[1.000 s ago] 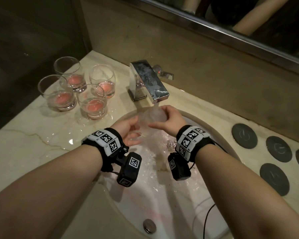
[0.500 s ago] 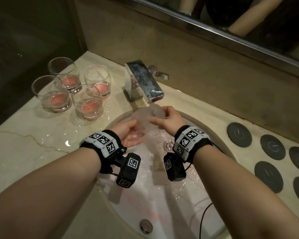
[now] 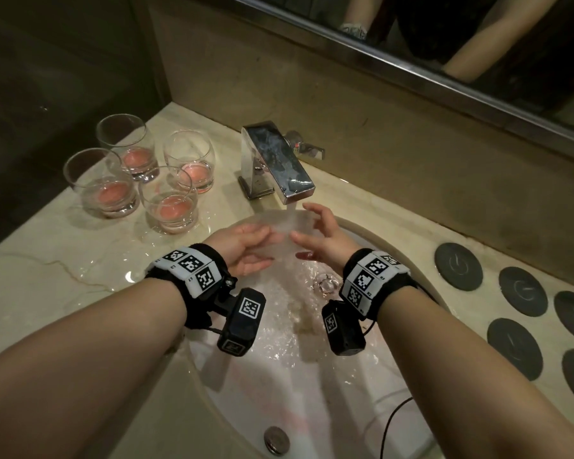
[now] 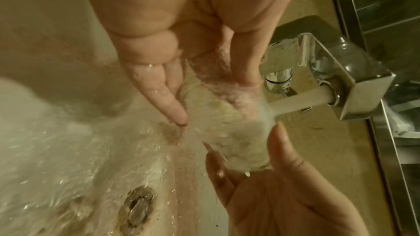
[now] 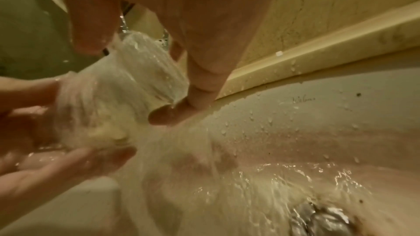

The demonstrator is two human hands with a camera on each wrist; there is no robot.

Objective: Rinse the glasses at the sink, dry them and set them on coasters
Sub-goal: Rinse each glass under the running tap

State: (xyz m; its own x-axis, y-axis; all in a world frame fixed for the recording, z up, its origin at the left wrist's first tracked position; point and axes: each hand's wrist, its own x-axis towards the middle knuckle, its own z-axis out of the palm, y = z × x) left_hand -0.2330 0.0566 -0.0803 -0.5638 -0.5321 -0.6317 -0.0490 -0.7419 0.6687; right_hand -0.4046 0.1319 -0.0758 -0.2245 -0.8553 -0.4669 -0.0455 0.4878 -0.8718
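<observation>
1. Marble counter (image 3: pixel 47 270) is surrounding a white sink (image 3: pixel 312 392), and a mirror (image 3: pixel 478 44) is running along the wall behind it.
2. Chrome faucet (image 3: pixel 275 160) is standing at the back edge of the sink, and water is pouring from its spout straight down.
3. One clear glass (image 3: pixel 279 223) is being held directly under the faucet spout, lying on its side between both hands, and the water is streaming over it and spreading into the basin.
4. Left hand (image 3: pixel 242 250) is gripping the glass from the side away from the dark coasters; in the left wrist view its fingers (image 4: pixel 163 96) are curling around the wet glass (image 4: pixel 227 132).
5. Right hand (image 3: pixel 325 240) is touching the other end of the glass with spread fingers; in the right wrist view its thumb (image 5: pixel 172 112) is pressing against the glass (image 5: pixel 136 82), but it is not plain whether the hand is really clamping it.
6. Four more glasses (image 3: pixel 166 200), each with a little pink liquid at the bottom, are standing upright in a close group on the counter beside the faucet, on the side of the left hand, in a puddle of water.
7. Round dark coasters (image 3: pixel 458 266) are lying flat on the counter on the opposite side of the faucet, near the right forearm.
8. Metal drain (image 3: pixel 275 440) is sitting low in the sink, well apart from the faucet.
</observation>
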